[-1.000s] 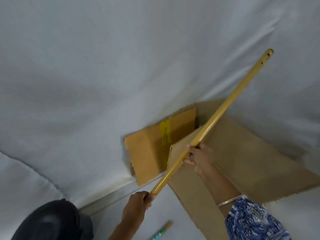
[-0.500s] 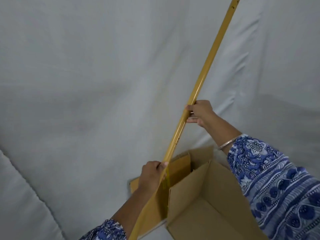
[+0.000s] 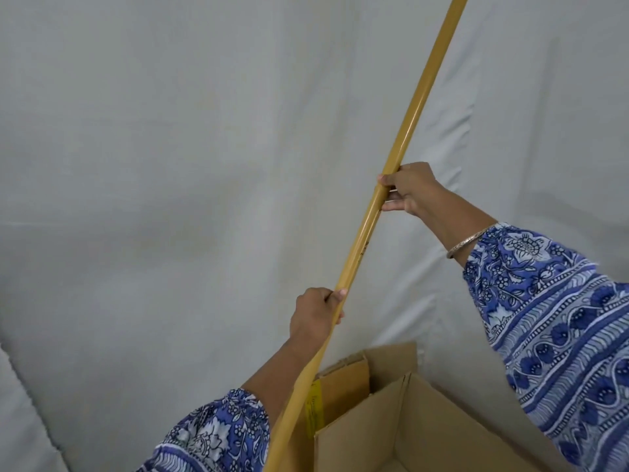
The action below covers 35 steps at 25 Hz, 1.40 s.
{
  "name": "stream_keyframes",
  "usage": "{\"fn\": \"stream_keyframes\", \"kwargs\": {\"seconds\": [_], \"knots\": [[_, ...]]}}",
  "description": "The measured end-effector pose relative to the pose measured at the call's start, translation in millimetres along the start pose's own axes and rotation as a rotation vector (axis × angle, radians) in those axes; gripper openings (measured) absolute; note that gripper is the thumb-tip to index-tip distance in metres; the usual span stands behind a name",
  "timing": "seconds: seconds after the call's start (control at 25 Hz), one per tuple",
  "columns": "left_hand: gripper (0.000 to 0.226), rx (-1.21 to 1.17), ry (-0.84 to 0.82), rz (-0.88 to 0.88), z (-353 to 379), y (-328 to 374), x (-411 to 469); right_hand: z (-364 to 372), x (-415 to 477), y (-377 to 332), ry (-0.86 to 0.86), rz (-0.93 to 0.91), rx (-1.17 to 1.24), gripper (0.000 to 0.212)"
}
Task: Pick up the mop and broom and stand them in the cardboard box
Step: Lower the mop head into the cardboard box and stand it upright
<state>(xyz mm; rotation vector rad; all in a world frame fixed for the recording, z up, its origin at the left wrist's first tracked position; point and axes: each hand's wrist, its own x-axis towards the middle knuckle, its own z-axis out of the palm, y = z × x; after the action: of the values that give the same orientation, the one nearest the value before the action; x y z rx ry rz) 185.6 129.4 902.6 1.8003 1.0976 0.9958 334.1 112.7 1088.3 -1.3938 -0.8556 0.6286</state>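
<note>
Both hands, left (image 3: 315, 316) and right (image 3: 410, 189), clamp the pole (image 3: 398, 158), tilted toward one o'clock. Next, I judge: lower its hidden end into the box (image 3: 425, 424).

a long, glossy mustard-yellow pole handle (image 3: 405, 144), mop or broom unclear since its head is out of view, slants steeply from bottom centre to the top edge. below it an open brown cardboard box (image 3: 405, 427), flaps raised, sits at the bottom right.
</note>
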Motion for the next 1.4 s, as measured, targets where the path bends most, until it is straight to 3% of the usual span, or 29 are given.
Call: {"fn": "stream_keyframes", "kwargs": {"seconds": [0.32, 0.56, 1.08, 1.4], "knots": [[0.042, 0.020, 0.164, 0.119, 93.5, 90.1, 54.3, -97.0, 65.4, -58.4, -0.113, -0.178, -0.039, 0.034], [0.042, -0.028, 0.243, 0.143, 147.6, 110.1, 100.4, -121.8, 122.5, -64.2, -0.201, -0.281, -0.054, 0.030], [0.036, -0.085, 0.281, 0.005, 241.6, 8.5, 217.7, -96.1, 263.8, 55.8, -0.314, -0.236, -0.181, 0.029], [0.036, -0.023, 0.381, -0.169, 253.5, -49.0, 249.5, -67.5, 316.1, 116.6, -0.504, -0.171, -0.174, 0.027]]}}
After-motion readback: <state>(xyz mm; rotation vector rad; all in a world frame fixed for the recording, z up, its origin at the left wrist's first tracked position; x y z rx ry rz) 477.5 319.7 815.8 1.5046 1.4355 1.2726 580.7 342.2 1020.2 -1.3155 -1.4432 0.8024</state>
